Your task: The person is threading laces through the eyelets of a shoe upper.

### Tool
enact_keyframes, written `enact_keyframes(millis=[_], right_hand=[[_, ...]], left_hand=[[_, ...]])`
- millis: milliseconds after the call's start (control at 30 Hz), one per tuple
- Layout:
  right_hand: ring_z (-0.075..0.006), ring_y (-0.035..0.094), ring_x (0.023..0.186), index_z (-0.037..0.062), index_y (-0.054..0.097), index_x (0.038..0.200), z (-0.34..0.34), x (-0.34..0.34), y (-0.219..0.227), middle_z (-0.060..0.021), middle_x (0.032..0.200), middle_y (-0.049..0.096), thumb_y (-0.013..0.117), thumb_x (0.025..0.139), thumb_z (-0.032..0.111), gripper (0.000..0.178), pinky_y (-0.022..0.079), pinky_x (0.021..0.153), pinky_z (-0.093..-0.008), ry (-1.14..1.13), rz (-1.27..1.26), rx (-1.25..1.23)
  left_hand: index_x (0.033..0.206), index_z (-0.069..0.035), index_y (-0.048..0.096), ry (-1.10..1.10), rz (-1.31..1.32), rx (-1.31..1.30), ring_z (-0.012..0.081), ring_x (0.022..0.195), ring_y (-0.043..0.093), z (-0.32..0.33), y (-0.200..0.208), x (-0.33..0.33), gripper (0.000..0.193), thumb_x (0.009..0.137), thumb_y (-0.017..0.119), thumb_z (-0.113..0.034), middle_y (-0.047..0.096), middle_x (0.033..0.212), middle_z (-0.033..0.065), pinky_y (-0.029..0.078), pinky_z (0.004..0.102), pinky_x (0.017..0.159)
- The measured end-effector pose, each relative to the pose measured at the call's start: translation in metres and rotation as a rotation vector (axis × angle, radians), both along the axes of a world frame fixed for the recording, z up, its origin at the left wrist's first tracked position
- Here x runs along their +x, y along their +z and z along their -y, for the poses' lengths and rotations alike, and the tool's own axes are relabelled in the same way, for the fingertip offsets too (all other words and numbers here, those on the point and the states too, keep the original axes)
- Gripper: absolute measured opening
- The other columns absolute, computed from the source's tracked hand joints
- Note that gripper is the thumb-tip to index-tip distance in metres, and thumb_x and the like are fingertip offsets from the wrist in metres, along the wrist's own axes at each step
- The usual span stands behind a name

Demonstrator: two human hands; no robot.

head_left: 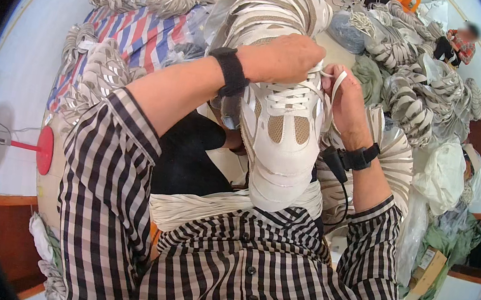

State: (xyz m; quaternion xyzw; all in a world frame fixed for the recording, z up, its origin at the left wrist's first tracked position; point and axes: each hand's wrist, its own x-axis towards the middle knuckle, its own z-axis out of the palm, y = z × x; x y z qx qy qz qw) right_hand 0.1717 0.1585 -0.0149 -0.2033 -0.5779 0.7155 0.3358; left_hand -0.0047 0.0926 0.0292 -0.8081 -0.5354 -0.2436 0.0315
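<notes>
1 white shoe point(283, 160) sits between the forearms, toe toward the shirt point(244, 279). Left hand point(288, 58) curls tight at the lace point(338, 83); right hand point(349, 103), fingers narrow, pinches it.

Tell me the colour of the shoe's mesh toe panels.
The mesh panels are tan; the head view shows them.

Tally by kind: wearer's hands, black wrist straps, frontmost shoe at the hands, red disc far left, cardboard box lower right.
Hands: 2 (left hand, right hand)
Black wrist straps: 2
Frontmost shoe: 1
Red disc: 1
Cardboard box: 1
Total: 7
</notes>
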Motion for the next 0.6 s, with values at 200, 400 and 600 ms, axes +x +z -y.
enact_keyframes(millis=[200,400,600], right_hand=[[-0.0101,0.044,0.068,0.0038,0.056,0.093,-0.001,-0.001,0.002,0.0003,0.071,0.049,0.042,0.099,0.029,0.030,0.035,0.063,-0.0226,0.047,-0.080,-0.048],[-0.0081,0.045,0.064,0.0049,0.057,0.096,-0.003,-0.001,0.004,0.0027,0.069,0.049,0.040,0.100,0.032,0.032,0.036,0.060,-0.0214,0.029,-0.061,-0.091],[-0.0068,0.044,0.061,0.0056,0.060,0.092,0.001,-0.007,0.001,0.0026,0.067,0.052,0.043,0.099,0.027,0.028,0.035,0.058,-0.0206,-0.095,-0.001,0.024]], left_hand=[[0.083,-0.002,0.054,-0.004,-0.282,0.107,0.0361,0.075,0.060,0.029,0.027,-0.008,0.009,0.074,0.054,-0.004,0.060,0.075,0.0171,0.046,0.0435,0.064],[0.091,-0.005,0.053,0.225,-0.270,0.277,0.0366,0.076,0.058,0.100,0.033,-0.090,0.016,0.075,0.054,-0.005,0.057,0.079,0.0147,0.046,0.0432,0.064],[0.086,-0.002,0.053,0.700,-0.197,0.024,0.0370,0.070,0.056,0.205,0.016,-0.165,0.011,0.088,0.054,-0.013,0.057,0.073,0.0184,0.042,0.0406,0.060]])
